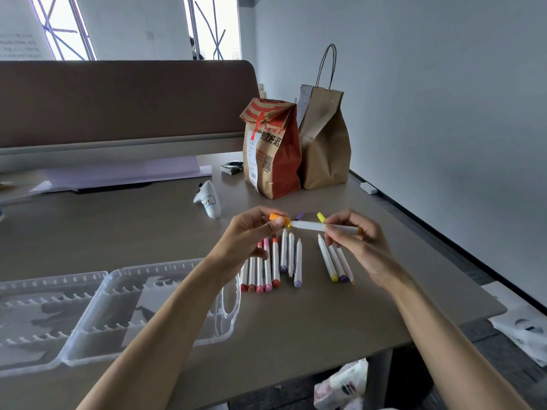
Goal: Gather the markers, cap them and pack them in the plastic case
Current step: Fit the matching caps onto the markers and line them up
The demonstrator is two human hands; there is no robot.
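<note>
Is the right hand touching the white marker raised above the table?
Touching. The head view shows the right hand pinching the white marker by its barrel, fingers curled around it; the left hand pinches the orange cap.

You were at an office desk (296, 321): a padded divider screen (118, 102) ran along its back, 2 windows (213, 28) behind, a plain grey wall (429, 84) alongside, and takeaway paper bags (272, 152) on top.

Both bare forearms reach forward and angle inward until the hands nearly meet, the left hand (251, 232) pinching a cap (278, 218) between thumb and forefinger, the right hand (359, 244) with curled fingers pinching a marker (313, 225) held level, tip toward the cap.
</note>
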